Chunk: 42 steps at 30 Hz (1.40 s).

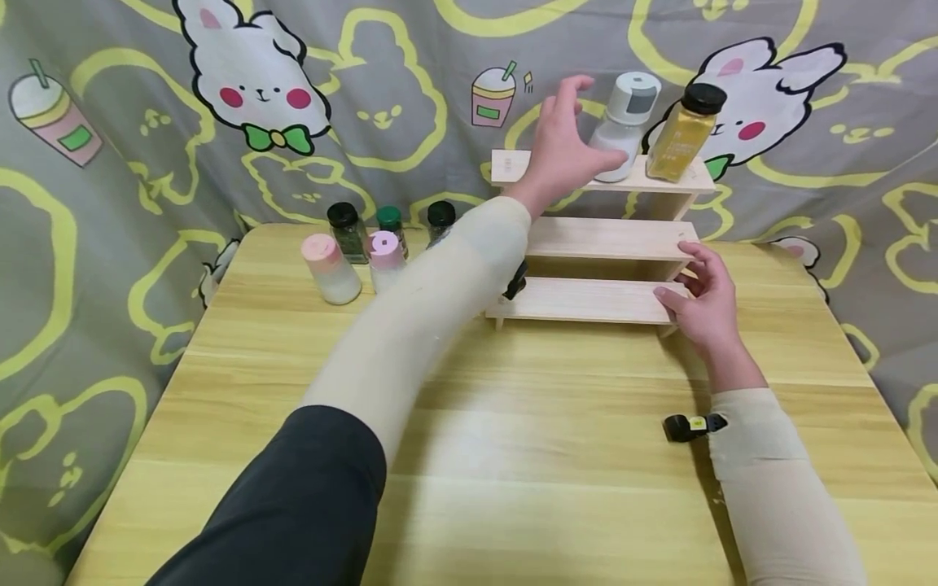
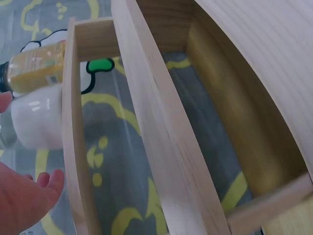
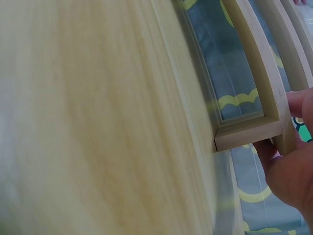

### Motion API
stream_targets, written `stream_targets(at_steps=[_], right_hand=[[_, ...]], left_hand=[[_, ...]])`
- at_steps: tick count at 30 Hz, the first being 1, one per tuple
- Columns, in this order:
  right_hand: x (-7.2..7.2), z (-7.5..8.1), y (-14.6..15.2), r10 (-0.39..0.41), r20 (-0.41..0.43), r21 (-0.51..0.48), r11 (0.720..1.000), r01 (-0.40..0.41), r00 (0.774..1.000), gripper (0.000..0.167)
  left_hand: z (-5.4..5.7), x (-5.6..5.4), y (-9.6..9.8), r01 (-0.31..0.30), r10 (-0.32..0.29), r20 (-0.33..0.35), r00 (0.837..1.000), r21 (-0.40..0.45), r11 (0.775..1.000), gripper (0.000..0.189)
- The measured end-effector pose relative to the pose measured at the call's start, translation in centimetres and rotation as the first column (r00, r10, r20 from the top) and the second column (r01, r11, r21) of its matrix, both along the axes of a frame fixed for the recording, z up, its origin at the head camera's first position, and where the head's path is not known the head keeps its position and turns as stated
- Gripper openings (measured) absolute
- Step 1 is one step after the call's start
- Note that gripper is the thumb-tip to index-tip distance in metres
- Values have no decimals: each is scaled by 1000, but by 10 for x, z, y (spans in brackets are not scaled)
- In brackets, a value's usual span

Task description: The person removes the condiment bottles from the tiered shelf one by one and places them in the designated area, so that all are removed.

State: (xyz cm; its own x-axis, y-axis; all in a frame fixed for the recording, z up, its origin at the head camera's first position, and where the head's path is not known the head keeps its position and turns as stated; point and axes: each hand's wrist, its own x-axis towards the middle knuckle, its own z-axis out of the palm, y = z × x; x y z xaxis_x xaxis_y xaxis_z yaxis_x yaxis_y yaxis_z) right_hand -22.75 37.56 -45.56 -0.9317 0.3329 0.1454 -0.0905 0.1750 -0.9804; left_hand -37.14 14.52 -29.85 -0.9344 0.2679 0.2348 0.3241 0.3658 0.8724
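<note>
A three-tier wooden shelf rack (image 1: 608, 238) stands toward the back of the table. On its top tier are a white-capped clear jar (image 1: 621, 130) with white contents and, right of it, a black-capped jar of yellow powder (image 1: 681, 142). My left hand (image 1: 560, 150) reaches over the top tier, fingers spread and thumb overlapping the white-capped jar in the head view. The left wrist view shows the fingers loosely around that white jar (image 2: 39, 117), not closed on it. At the rack's right end my right hand (image 1: 703, 301) grips the side, thumb at the bottom tier and fingers by the middle one.
Left of the rack several jars stand on the wooden table (image 1: 513, 456): a pink-capped jar (image 1: 331, 270), a lilac-capped jar (image 1: 385, 259), and dark- and green-capped ones, partly behind my left forearm. A patterned grey curtain (image 1: 410, 106) hangs behind the rack.
</note>
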Motion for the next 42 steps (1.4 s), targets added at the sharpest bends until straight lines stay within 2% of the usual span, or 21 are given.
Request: stream_targets(at_steps=[9,16,24,32,42], right_hand=[[-2,0,-1,6,-21,-11,1000,-7,1000,77],[0,0,-1,-1,-16,-15,1000,1,1000,76],[0,-2,-2,20,-40,-51,998,-22,999,76],[1,1,-1,10,-25,14,1000,-9,1000,76],[0,0,0,8,-22,16,1000,-7,1000,76]], left_hand=[[-5,0,17,13,-12,25,1000,-30,999,98],[-5,2,29,-24,25,17,1000,-103,994,89],[-6,3,27,-37,37,0,999,-105,994,86],[-6,6,20,-48,45,-31,998,-80,996,84],[3,11,13,-34,29,-83,996,-60,998,83]])
